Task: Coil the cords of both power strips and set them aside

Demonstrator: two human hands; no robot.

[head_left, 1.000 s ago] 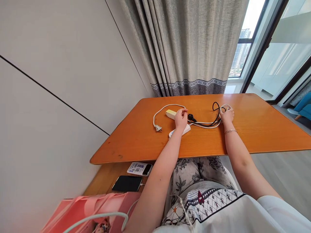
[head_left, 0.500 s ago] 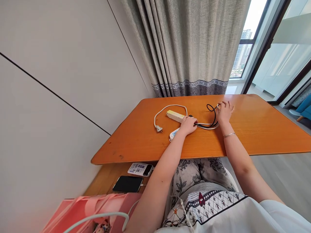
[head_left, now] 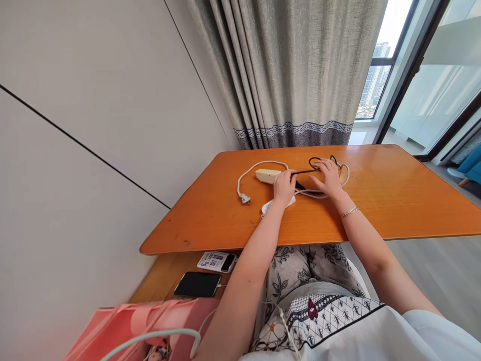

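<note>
Thin black cable (head_left: 305, 171) is the thing being handled rn, a bit past the middle of the glossy orange-brown wooden bench (head_left: 406, 200) (12 = curtain side). Left hand (head_left: 284, 187) has it pinched btwn thumb & fingers. Right hand (head_left: 329, 179) is on it at about 2 o'clock from the left, thumb sticking out away from the other fingers; can't tell if they're actually gripping.

Why so? Imo holding it at two spots keeps that bit nearly straight & up off the slim white cord (head_left: 347, 175), which loops out at approx 3 o'clock from the right hand. Black loops sit at 12 o'clock from that hand, prob just slack.

Long off-white box w/ yellow top (head_left: 267, 175) pokes out at 10 o'clock from the left hand; white power strip w/ blue face (head_left: 266, 207) is at 8, partly hidden by the wrist. White two-pin plug (head_left: 245, 199) lies well apart at roughly 9.

Pose-wise: left forearm angles toward 1 o'clock, right toward 10-11, backs of both hands mostly up.
</note>
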